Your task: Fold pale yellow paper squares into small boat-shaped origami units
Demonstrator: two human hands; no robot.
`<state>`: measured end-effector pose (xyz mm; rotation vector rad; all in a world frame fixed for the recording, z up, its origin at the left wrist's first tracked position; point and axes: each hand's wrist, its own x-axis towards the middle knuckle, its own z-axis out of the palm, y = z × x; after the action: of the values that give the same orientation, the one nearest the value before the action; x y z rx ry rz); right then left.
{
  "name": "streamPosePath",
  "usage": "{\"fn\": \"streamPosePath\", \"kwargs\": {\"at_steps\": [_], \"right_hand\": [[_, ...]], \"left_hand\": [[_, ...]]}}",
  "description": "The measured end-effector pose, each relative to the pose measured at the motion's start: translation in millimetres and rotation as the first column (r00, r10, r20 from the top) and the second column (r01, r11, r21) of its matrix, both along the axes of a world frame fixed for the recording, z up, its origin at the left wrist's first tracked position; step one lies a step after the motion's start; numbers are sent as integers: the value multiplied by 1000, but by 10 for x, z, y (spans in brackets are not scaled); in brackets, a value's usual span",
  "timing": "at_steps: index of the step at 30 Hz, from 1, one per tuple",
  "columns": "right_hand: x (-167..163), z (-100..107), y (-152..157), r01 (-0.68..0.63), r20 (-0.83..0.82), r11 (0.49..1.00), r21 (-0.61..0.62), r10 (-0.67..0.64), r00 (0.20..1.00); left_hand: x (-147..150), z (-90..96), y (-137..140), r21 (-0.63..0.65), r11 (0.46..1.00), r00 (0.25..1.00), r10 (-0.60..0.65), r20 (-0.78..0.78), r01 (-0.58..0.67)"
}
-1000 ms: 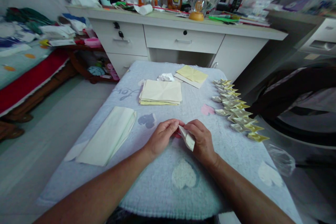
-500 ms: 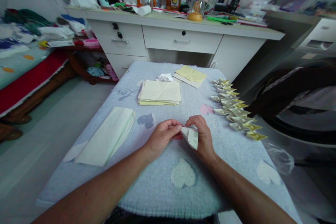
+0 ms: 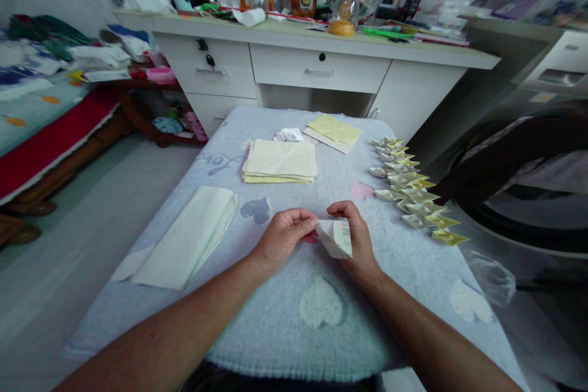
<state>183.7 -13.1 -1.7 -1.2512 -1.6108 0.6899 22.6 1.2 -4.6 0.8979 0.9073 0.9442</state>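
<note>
So the left hand [image 3: 287, 237] has a small, folded off-white paper piece [image 3: 334, 240] pinched by its corner, thumb on fingers. Right hand [image 3: 357, 239] grips the opposite edge, probably to keep the folds steady; can't tell exactly where its thumb sits. It's all just over the pale-blue, heart-print cloth [image 3: 271, 324]. Pointy cream-and-yellow folded paper boats [image 3: 416, 197] line the right side, likely out of the way; a flat cream paper stack [image 3: 281, 158] sits ahead, seemingly within reach.

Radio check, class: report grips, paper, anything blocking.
Left grip pinching folded paper by its tip. Right grip holding its opposite side. Stack, boats clear of both.
</note>
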Motion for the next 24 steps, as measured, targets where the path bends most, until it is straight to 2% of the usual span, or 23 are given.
{"fn": "streamPosePath", "kwargs": {"at_steps": [11,16,20,24], "right_hand": [[-10,28,28,-79,-71,996,40,82,994],[5,23,41,-94,-54,994,52,97,994],[19,-7,36,-71,-51,991,110,77,996],[31,-15,19,-141,-47,983,116,147,988]], "left_hand": [[-81,62,49,121,992,992,43,-118,-28],[-139,59,83,160,987,985,21,-172,7],[-153,78,86,169,985,976,8,-219,29],[-142,111,79,175,984,973,10,-229,31]]}}
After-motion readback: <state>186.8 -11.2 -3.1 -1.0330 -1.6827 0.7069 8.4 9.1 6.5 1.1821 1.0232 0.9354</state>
